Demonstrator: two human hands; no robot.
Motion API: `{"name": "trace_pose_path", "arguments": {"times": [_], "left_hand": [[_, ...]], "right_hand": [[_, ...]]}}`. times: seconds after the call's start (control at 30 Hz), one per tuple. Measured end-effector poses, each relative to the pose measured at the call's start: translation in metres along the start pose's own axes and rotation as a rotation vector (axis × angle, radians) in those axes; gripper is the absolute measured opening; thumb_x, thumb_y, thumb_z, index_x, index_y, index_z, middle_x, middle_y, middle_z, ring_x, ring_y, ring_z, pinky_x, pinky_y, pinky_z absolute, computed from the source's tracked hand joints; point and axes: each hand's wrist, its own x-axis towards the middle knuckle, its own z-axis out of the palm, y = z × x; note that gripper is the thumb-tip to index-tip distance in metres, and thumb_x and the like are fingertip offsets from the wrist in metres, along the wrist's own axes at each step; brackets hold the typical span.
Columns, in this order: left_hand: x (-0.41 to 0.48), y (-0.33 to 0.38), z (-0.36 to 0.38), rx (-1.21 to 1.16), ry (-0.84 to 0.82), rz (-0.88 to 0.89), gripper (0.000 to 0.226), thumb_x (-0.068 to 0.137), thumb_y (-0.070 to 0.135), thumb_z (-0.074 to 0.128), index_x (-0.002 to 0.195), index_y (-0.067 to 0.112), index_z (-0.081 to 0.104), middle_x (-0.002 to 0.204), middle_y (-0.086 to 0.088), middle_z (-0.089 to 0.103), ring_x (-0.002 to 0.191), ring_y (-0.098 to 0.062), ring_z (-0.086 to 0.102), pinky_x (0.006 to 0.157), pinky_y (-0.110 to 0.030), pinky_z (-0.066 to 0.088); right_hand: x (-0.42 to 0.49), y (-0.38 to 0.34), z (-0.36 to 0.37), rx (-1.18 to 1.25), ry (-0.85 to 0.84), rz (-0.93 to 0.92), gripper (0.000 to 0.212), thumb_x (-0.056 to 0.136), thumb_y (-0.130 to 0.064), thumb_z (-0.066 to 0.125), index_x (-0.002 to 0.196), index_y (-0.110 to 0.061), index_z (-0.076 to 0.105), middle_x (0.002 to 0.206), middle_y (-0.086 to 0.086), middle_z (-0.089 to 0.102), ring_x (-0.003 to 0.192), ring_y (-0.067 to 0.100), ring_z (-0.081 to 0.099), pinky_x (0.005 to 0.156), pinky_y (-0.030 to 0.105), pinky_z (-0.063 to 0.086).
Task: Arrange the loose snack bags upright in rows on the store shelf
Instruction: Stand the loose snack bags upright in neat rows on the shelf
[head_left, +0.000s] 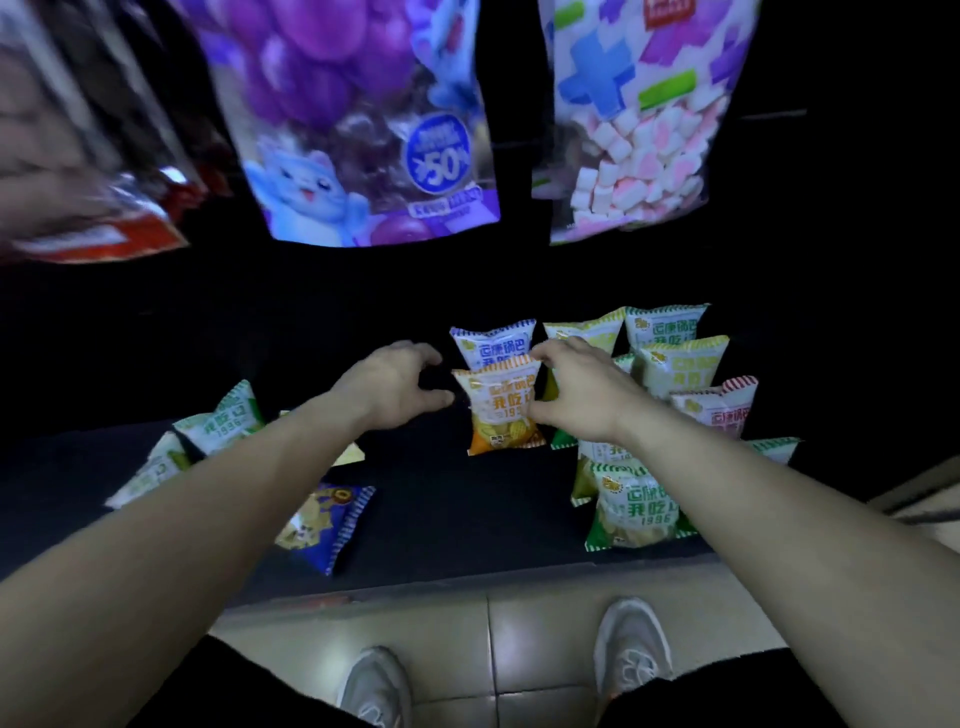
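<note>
The dark shelf (441, 519) fills most of the view, and its front edge meets a pale tiled floor (540, 623). Three big bags hang above it: a purple bag (358, 119) with a blue cartoon cat, a marshmallow bag (644, 119) to its right, and a blurred red bag (78, 156) at far left. Two grey shoes (631, 644) stand on the tiles below.

Both bare forearms reach in over the shelf. The left hand (395, 382) is spread wide in a loose curve, holding nothing, its thumb just beside the left edge of the orange snack bag (501, 410). The right hand (576, 389) grips that bag's right edge, fingers at the top corner and thumb on the front.

The orange snack bag stands upright mid-shelf, with a blue-and-white bag (493, 343) upright right behind it. To the right stand rows of green bags (636, 506) (one pink bag (719, 408) among them). On the left, a dark blue bag (322, 522) lies flat near the front edge, and further left two green-and-white bags (223, 421) lie loose and tilted.
</note>
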Motion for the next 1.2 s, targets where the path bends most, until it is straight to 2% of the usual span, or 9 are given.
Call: {"name": "trace_pose_path", "arguments": {"times": [0.13,0.3,0.47,0.63,0.87,1.0,1.1,1.2], "left_hand": [[-0.082,-0.049,-0.028,-0.037,0.066,-0.065,0.063,0.083,0.054,0.068,0.136,0.024,0.052,0.133,0.001,0.054,0.119,-0.017,0.053,0.100,-0.033,0.043],[-0.169,-0.125,-0.021,-0.049,0.076,-0.240,0.061,0.084,0.053,0.068,0.136,0.023,0.052,0.134,-0.001,0.056,0.117,-0.019,0.055,0.093,-0.028,0.042],[-0.212,-0.186,0.003,-0.106,0.028,-0.389,0.070,0.083,0.052,0.069,0.142,0.020,0.047,0.140,-0.004,0.053,0.126,-0.022,0.050,0.101,-0.032,0.040],[-0.214,-0.231,0.025,-0.146,-0.017,-0.428,0.073,0.082,0.056,0.068,0.143,0.023,0.045,0.138,-0.003,0.050,0.123,-0.022,0.051,0.100,-0.035,0.042],[-0.187,-0.261,0.053,-0.173,-0.070,-0.407,0.077,0.083,0.055,0.067,0.146,0.022,0.039,0.143,-0.005,0.046,0.132,-0.026,0.041,0.106,-0.041,0.038],[-0.182,-0.266,0.061,-0.175,-0.077,-0.417,0.076,0.082,0.056,0.067,0.146,0.026,0.040,0.142,-0.002,0.045,0.134,-0.025,0.038,0.107,-0.042,0.038],[-0.177,-0.266,0.064,-0.185,-0.062,-0.435,0.074,0.081,0.055,0.068,0.144,0.027,0.041,0.141,-0.002,0.045,0.132,-0.026,0.039,0.105,-0.043,0.039],[-0.174,-0.264,0.066,-0.195,-0.071,-0.441,0.075,0.080,0.055,0.068,0.144,0.028,0.041,0.142,-0.002,0.044,0.133,-0.026,0.038,0.107,-0.044,0.038]], "right_hand": [[-0.004,-0.044,0.005,-0.032,-0.036,-0.062,0.074,0.083,-0.047,0.071,0.145,-0.021,0.039,0.140,0.006,0.042,0.131,0.029,0.040,0.104,0.038,0.038],[-0.003,-0.100,0.032,-0.147,-0.103,-0.149,0.076,0.083,-0.051,0.069,0.146,-0.025,0.037,0.143,0.003,0.041,0.133,0.027,0.038,0.104,0.041,0.040],[0.011,-0.158,0.095,-0.121,-0.175,-0.193,0.076,0.081,-0.052,0.070,0.145,-0.026,0.037,0.141,0.000,0.042,0.130,0.023,0.041,0.100,0.039,0.043],[0.038,-0.194,0.187,-0.138,-0.319,-0.214,0.081,0.081,-0.054,0.070,0.146,-0.021,0.036,0.140,0.007,0.041,0.129,0.030,0.041,0.099,0.043,0.043],[0.083,-0.206,0.287,-0.088,-0.446,-0.139,0.082,0.077,-0.059,0.071,0.141,-0.018,0.039,0.142,0.008,0.041,0.129,0.031,0.040,0.098,0.044,0.042],[0.098,-0.202,0.322,-0.145,-0.431,-0.101,0.087,0.074,-0.065,0.070,0.139,-0.018,0.035,0.141,0.009,0.038,0.126,0.034,0.039,0.100,0.050,0.041],[0.106,-0.197,0.336,-0.142,-0.406,-0.058,0.099,0.070,-0.067,0.073,0.143,-0.017,0.029,0.143,0.012,0.039,0.128,0.035,0.040,0.099,0.047,0.040],[0.110,-0.192,0.342,-0.167,-0.363,-0.019,0.105,0.060,-0.074,0.075,0.137,-0.016,0.035,0.138,0.010,0.043,0.126,0.033,0.041,0.097,0.045,0.039]]}}
